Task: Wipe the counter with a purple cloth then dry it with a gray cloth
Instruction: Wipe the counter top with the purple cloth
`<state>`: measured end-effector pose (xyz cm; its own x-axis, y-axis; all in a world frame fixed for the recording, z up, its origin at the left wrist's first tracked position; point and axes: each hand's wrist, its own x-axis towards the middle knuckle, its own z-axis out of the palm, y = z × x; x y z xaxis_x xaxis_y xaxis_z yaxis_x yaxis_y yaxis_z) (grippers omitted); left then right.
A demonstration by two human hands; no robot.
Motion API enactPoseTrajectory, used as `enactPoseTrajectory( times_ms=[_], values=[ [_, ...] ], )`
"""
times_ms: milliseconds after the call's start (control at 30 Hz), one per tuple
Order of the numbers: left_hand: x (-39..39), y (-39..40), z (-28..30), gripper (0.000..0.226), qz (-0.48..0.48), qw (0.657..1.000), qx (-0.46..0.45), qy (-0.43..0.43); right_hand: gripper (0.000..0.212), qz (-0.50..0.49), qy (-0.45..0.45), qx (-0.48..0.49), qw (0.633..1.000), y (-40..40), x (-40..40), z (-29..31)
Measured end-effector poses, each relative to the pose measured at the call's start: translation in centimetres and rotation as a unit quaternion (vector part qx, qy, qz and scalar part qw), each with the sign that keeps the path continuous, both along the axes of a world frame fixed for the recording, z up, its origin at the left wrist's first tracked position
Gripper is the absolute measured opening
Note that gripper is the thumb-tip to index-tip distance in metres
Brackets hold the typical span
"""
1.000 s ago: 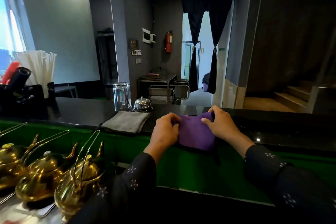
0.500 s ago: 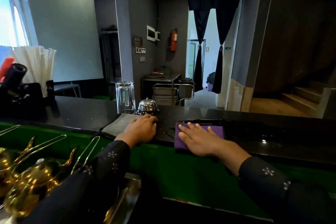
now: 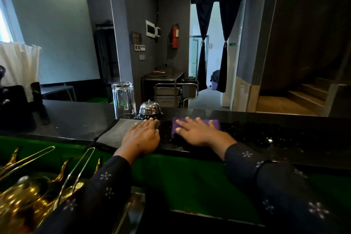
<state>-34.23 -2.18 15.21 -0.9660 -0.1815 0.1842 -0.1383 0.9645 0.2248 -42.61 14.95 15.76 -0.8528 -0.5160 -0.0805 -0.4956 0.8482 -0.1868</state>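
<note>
The folded purple cloth [image 3: 215,123] lies flat on the black counter [image 3: 275,131]. My right hand [image 3: 197,132] presses on it with straight, spread fingers and covers most of it. The folded gray cloth [image 3: 114,131] lies to its left on the same counter. My left hand [image 3: 143,137] rests flat on the gray cloth's right part, fingertips close to the bell. Wet streaks shine on the counter to the right of the purple cloth.
A silver call bell [image 3: 149,109] and an upturned glass mug [image 3: 123,99] stand just behind the gray cloth. Gold teapots [image 3: 28,195] sit below at lower left. A dark holder with white straws [image 3: 19,66] is at far left.
Both hands first held the purple cloth at the counter's edge. Then the cloth was laid flat under my right hand and pushed farther away. My left hand moved onto the gray cloth.
</note>
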Motion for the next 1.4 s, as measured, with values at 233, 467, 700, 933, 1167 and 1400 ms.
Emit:
enactPoseTrajectory(
  times_ms=[233,467,700,933,1167,1400],
  values=[
    [0.2,0.4,0.3,0.052,-0.012,1.000,-0.004,-0.017,0.056,-0.061,-0.004,0.018,0.998,3.9,0.5,0.2],
    [-2.0,-1.0,1.8,0.044,-0.019,0.996,-0.009,-0.085,0.054,0.006,-0.005,0.028,1.000,3.3,2.4,-0.5],
    [-2.1,-0.5,0.6,0.052,-0.024,0.999,0.005,-0.047,0.059,-0.065,-0.021,0.020,0.997,-3.2,-2.4,0.8],
    [-2.7,-0.7,0.3,0.055,-0.024,0.998,-0.002,-0.060,0.055,-0.023,-0.029,0.027,0.999,-1.8,-1.1,-0.6],
    [-2.9,-0.5,0.5,0.055,-0.023,0.998,-0.016,-0.064,0.058,-0.049,-0.016,0.023,0.998,-5.2,-6.7,0.2],
    [-2.5,-0.9,0.1,0.054,-0.029,0.997,-0.009,-0.065,0.072,-0.063,-0.022,0.013,0.998,-0.5,-13.1,0.0]
  ],
)
